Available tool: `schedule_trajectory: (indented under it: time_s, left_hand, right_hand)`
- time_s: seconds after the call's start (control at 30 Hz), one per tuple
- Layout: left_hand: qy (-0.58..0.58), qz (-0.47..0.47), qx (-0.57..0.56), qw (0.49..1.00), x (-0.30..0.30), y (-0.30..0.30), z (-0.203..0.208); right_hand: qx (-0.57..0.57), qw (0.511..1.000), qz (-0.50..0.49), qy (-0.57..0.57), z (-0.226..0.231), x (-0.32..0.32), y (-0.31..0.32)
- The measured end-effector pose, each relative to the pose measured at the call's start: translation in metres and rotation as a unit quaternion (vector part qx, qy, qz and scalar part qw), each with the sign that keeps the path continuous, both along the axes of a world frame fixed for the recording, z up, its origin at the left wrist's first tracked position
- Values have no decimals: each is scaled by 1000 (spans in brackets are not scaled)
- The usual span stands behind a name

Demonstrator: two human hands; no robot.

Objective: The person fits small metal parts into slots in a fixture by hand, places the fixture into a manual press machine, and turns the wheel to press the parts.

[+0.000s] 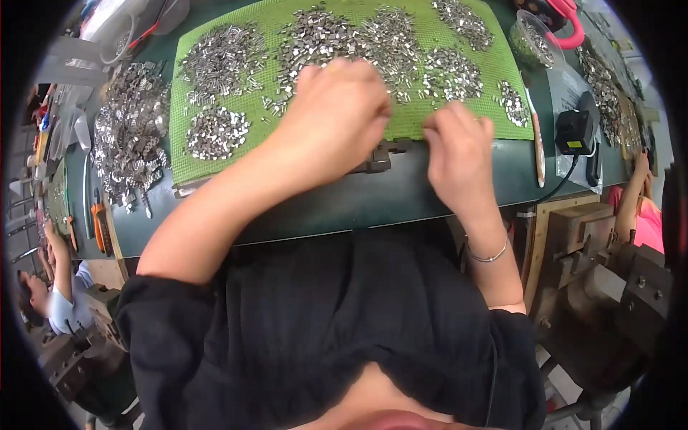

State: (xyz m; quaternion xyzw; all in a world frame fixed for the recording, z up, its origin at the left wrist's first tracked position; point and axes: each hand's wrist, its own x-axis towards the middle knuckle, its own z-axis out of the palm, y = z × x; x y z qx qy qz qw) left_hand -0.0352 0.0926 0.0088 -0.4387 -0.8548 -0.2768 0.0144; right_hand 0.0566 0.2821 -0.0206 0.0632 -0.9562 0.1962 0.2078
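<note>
My left hand [337, 118] is curled over the near edge of a pile of small silvery metal pieces [319, 36] on a green textured mat [412, 129]. Its fingers are bent in, and anything in them is hidden. Below the near rim of the mat, beside my left hand, a small dark metal block [380, 159] shows partly. My right hand [462, 154] hovers at the mat's front edge, to the right of that block, its fingertips drawn together; whatever they pinch is too small to make out.
More metal pieces lie in separate piles, including a long heap [132, 129] left of the mat. A clear cup [536, 43], pink-handled scissors [572, 25] and a black adapter [577, 129] are at right. Orange-handled pliers [100, 222] lie at left. Other people work at both sides.
</note>
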Motion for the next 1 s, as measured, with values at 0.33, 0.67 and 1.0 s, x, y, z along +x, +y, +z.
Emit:
schedule_trajectory:
  time_s: [0.33,0.67,1.0]
  left_hand:
    - [-122,3,-50,991,16,-47,2]
    - [139,-61,-47,987,34,-54,-3]
    - [70,39,-207,975,4,-51,0]
  right_hand:
    - [-81,981,176,-14,-2,-11,-45]
    - [-83,980,144,-110,10,-20,-47]
    - [6,987,-113,118,1,-9,80]
